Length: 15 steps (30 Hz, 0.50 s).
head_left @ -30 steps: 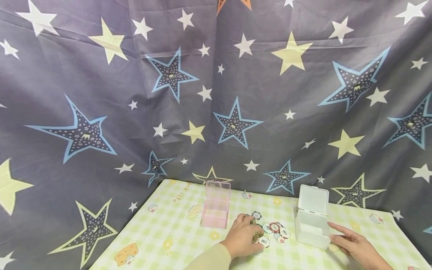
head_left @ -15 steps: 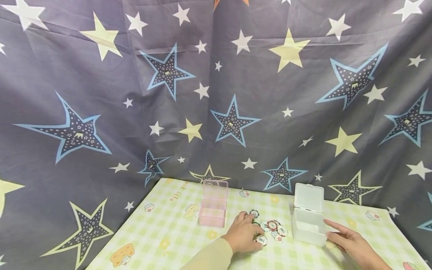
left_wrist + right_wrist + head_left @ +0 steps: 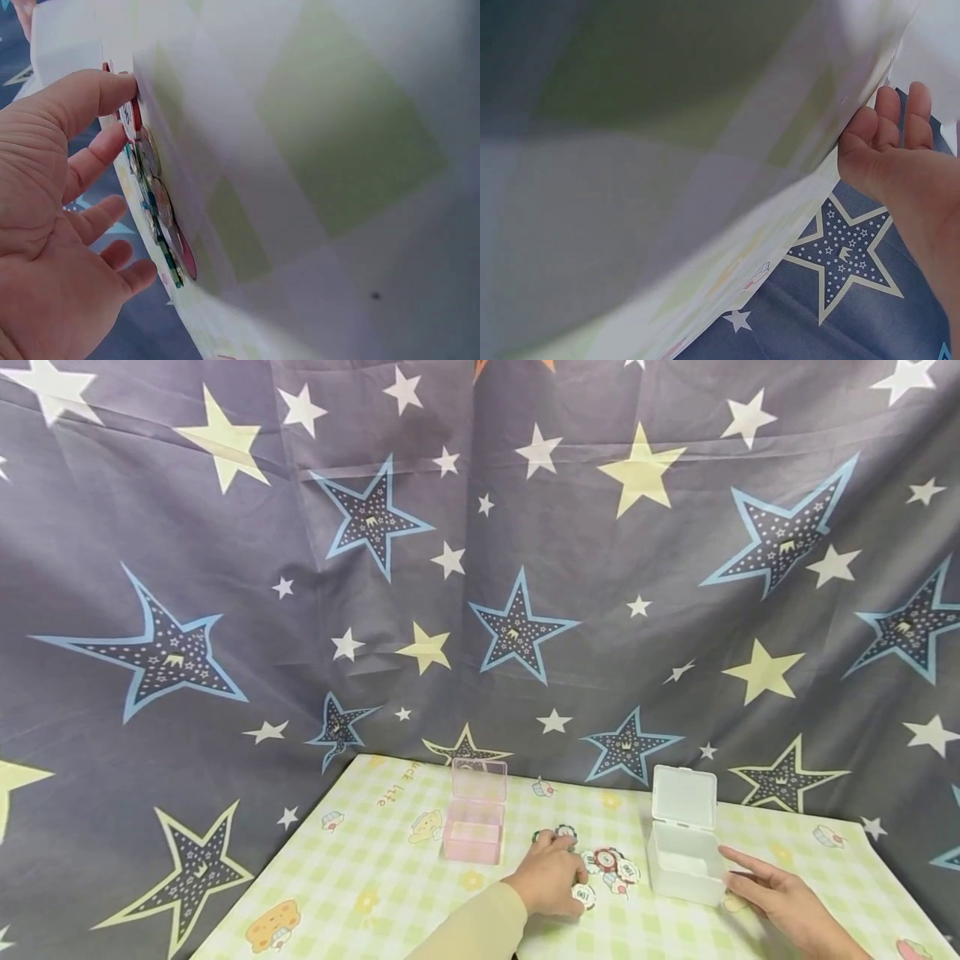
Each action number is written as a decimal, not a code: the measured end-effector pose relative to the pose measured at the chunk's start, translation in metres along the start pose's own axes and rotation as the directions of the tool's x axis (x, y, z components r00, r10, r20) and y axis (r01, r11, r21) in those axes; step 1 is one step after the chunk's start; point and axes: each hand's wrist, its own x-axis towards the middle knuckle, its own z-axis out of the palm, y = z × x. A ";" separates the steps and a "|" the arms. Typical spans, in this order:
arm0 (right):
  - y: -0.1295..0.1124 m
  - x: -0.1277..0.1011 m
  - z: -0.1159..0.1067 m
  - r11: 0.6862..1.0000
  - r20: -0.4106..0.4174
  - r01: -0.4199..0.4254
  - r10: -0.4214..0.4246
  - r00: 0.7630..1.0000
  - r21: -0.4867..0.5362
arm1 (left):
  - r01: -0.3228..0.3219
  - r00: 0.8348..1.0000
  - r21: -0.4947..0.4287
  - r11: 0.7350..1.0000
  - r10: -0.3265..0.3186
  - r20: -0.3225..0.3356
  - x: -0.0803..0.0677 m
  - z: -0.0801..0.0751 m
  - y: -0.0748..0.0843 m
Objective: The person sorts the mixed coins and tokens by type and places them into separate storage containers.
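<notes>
- Behind the fingers of both hands, a dark star-printed curtain [image 3: 225, 568] is hanging as the backdrop.
- Under the fingers, a green-checked tablecloth [image 3: 360, 893] is covering the table.
- Just beyond the right fingertips, a white box [image 3: 684, 860] is standing with its lid tipped up.
- Beyond and to the left of the left fingers, a pink box [image 3: 474, 831] is sitting with its lid raised.
- Reaching in from the lower right, the right hand [image 3: 776, 897] is lying with its fingers straight and close together, tips touching the white box's near corner and gripping nothing.
- Resting palm down, the left hand [image 3: 551, 878] is spreading its fingers [image 3: 97, 161] loosely over the chips; the left wrist view is showing them relaxed, not pinching any.
- Lying in a loose cluster, the poker chips [image 3: 609, 864] are sitting under and just right of the left fingertips, between the 2 hands, with 1 chip [image 3: 584, 896] showing beside the left thumb.
</notes>
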 end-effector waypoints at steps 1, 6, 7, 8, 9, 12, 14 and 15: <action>0.000 0.000 0.000 1.000 -0.004 0.005 -0.005 1.000 -0.006 | 0.002 1.000 0.002 1.000 -0.002 0.004 0.001 0.000 0.001; -0.001 0.000 -0.001 1.000 -0.014 0.013 -0.013 1.000 -0.008 | 0.007 1.000 0.015 1.000 -0.008 0.016 0.002 -0.001 0.002; -0.002 0.000 -0.002 1.000 -0.013 0.013 -0.013 1.000 -0.009 | 0.009 1.000 0.013 1.000 -0.010 0.018 0.003 -0.001 0.002; -0.002 0.000 -0.002 1.000 -0.013 0.011 -0.011 1.000 -0.011 | 0.012 1.000 0.006 1.000 -0.012 0.017 0.003 -0.001 0.002; -0.003 0.000 -0.002 1.000 -0.014 0.009 -0.009 1.000 -0.012 | 0.012 1.000 0.006 1.000 -0.013 0.015 0.003 -0.001 0.001; -0.003 0.000 -0.003 1.000 -0.013 0.007 -0.008 1.000 -0.022 | 0.001 1.000 0.006 1.000 -0.001 -0.012 0.003 0.000 0.001; -0.003 0.000 -0.003 1.000 -0.017 0.008 -0.008 1.000 -0.023 | -0.027 0.998 0.026 0.999 0.028 -0.052 0.002 0.003 0.001; -0.003 0.000 -0.003 1.000 -0.017 0.010 -0.011 1.000 -0.023 | -0.043 0.996 0.044 0.998 0.046 -0.075 0.002 0.004 0.001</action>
